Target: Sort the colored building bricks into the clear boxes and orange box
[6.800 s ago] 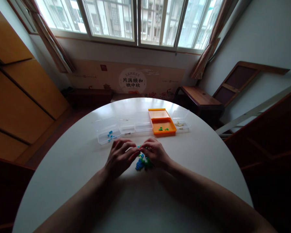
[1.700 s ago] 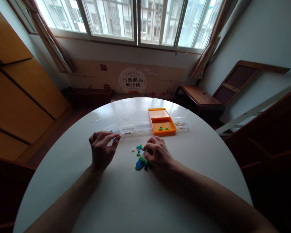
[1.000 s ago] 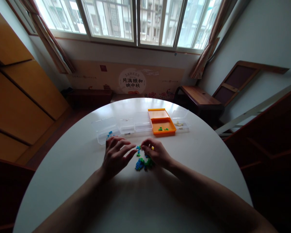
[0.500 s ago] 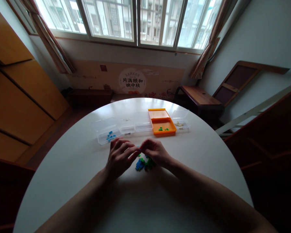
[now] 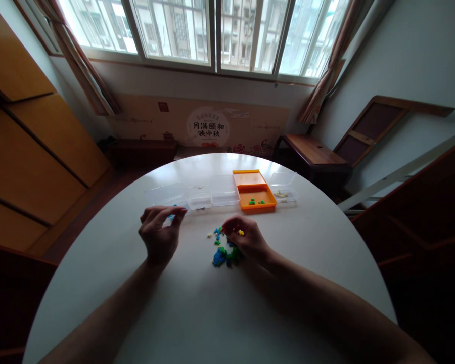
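Note:
My left hand is over the near edge of the left clear box, thumb and fingers pinched together; anything between the fingertips is too small to make out. Small blue bricks show through the gap of that hand. My right hand is curled closed at the table's middle, with a small yellow brick in its grip. Just below it lies a clump of joined blue bricks and green bricks, partly hidden. Loose blue and green bricks lie by its fingertips.
Behind the hands stands an open orange box with a few green bricks. Right of it, a clear box holds pale bricks. More clear compartments stand left of the orange box. The white round table bears everything.
My hands were together at the fingertips over the bricks. My left hand has moved left to the clear box, while my right hand stays near the clump, and the yellow brick now shows.

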Available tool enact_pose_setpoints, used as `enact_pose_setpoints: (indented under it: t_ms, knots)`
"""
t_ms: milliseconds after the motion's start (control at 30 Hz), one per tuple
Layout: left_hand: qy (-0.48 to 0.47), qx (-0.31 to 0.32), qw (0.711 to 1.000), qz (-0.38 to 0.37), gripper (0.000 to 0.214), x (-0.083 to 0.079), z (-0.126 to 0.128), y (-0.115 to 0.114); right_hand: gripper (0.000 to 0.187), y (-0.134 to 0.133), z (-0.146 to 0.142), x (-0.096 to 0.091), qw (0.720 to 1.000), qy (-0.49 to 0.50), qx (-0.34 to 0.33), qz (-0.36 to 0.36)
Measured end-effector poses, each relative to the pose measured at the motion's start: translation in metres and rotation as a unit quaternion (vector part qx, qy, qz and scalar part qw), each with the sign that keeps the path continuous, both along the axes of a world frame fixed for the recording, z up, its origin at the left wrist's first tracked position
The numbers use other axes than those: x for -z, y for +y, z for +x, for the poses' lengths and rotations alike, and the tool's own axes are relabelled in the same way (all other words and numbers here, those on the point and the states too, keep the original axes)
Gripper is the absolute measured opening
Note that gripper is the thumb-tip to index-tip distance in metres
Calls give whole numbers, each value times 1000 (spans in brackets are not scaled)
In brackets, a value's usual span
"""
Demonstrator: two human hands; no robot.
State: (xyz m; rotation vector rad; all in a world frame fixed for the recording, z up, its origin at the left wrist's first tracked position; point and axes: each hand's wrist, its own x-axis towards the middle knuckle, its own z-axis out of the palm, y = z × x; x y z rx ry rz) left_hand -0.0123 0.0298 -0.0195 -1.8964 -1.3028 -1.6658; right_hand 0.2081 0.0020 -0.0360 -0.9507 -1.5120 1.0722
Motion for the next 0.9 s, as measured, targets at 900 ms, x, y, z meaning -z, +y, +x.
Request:
enact_pose_setpoints:
  t_ms: [900]
  knots:
    - [13, -12, 999, -42, 14, 4, -4, 1, 22, -10, 5, -3, 859, -414, -134, 268]
